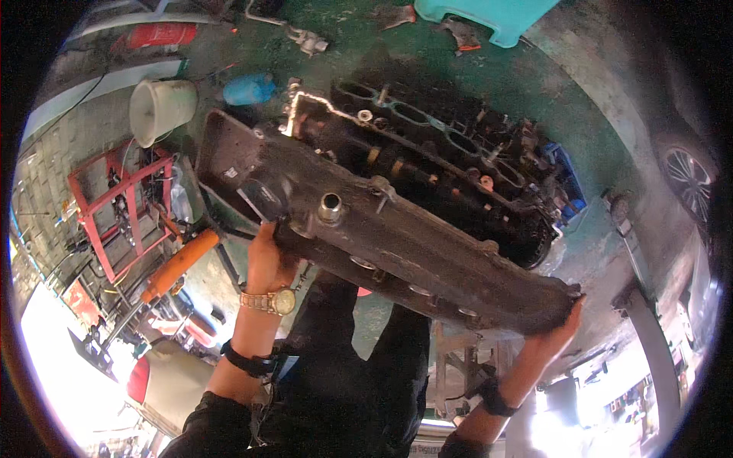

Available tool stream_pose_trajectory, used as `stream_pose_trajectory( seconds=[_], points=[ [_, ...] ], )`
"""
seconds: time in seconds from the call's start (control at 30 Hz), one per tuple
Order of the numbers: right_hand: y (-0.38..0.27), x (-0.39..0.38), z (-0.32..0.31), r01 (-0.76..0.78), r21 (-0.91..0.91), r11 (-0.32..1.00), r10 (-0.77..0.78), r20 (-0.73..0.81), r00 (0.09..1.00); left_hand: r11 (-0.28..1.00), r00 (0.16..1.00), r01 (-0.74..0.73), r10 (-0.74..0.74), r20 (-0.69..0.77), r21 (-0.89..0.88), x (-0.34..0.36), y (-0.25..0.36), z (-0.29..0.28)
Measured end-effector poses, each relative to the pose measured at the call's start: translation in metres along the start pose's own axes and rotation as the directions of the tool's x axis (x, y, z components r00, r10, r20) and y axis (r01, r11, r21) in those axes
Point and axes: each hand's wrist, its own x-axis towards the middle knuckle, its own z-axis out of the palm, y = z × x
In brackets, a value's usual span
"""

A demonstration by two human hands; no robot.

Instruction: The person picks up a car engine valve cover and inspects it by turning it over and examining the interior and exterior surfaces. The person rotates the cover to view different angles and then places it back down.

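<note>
Hands hold apparent valve cover, length slanting rightward.

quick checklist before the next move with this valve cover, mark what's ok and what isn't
1. Left hand supporting the valve cover: ok, at its near edge.
2. Right hand supporting it: ok, at its right end.
3. Cover clear of the engine: cannot tell, they overlap in view.
4. Engine's exposed top free of debris: cannot tell, too dark.
5. Wristwatch off: not ok, on left wrist.
</note>
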Motion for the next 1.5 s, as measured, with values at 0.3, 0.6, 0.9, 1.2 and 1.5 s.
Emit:
stream_pose_trajectory(
  seconds=[0.3,0.6,0.9,1.2,1.5],
  points=[
    [0.013,0.018,0.017,-0.018,0.05,0.999,0.022,-0.08,0.997,0.999,1.0,0.028,-0.027,-0.012,0.029,0.02,0.003,0.002],
    [0.016,0.017,0.03,0.046,0.012,0.999,-0.046,-0.024,0.999,0.997,0.997,0.051,-0.047,-0.065,0.06,0.028,0.0,0.002],
    [0.024,0.017,0.033,0.068,0.009,0.998,-0.067,-0.027,0.997,0.999,0.999,0.035,-0.036,-0.024,-0.023,0.041,-0.007,-0.015],
    [0.036,-0.004,0.024,0.212,-0.108,0.971,-0.201,0.105,0.974,0.991,0.993,0.104,-0.099,-0.057,0.089,0.05,-0.001,-0.025],
    [0.054,-0.03,0.013,0.229,-0.378,0.897,-0.197,0.123,0.973,0.997,0.997,0.039,-0.034,-0.069,0.068,0.048,-0.007,-0.023]
  ],
)
